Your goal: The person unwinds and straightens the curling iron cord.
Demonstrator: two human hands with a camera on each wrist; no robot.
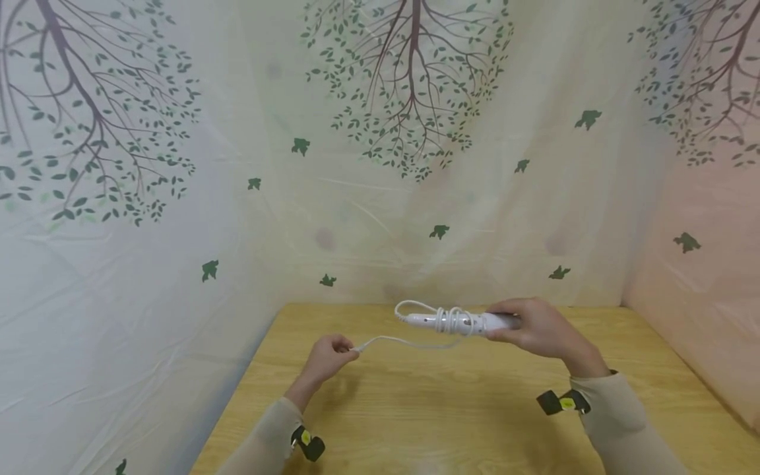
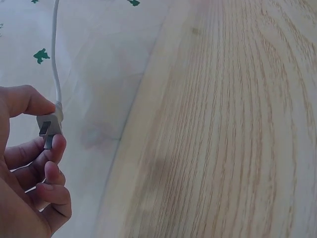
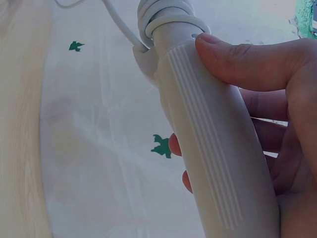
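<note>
Nearest my view are two pale sleeves (image 1: 617, 412), one at 7 o'clock, the other at 4. Beyond the first, near 7, the left hand (image 1: 326, 359) pinches a white plug (image 2: 50, 123) by its housing, leaving both metal prongs exposed. From there the slim cord (image 1: 404, 342) runs toward 3 o'clock, to the coils (image 1: 454, 321) wound round the white appliance (image 3: 213, 129), which I see held above the tabletop (image 1: 451, 409) between 4 and 5. At 4, the right hand (image 1: 540, 326) grasps its thick end, fingers wrapped round. I judge the body light, rigid and rather smooth, so its ribbed stretch should give the surest hold; the cord looks springy, best taken by the plug, sparing its thin neck. Farthest, toward 12, hangs a leaf-printed sheet (image 1: 368, 218).
</note>
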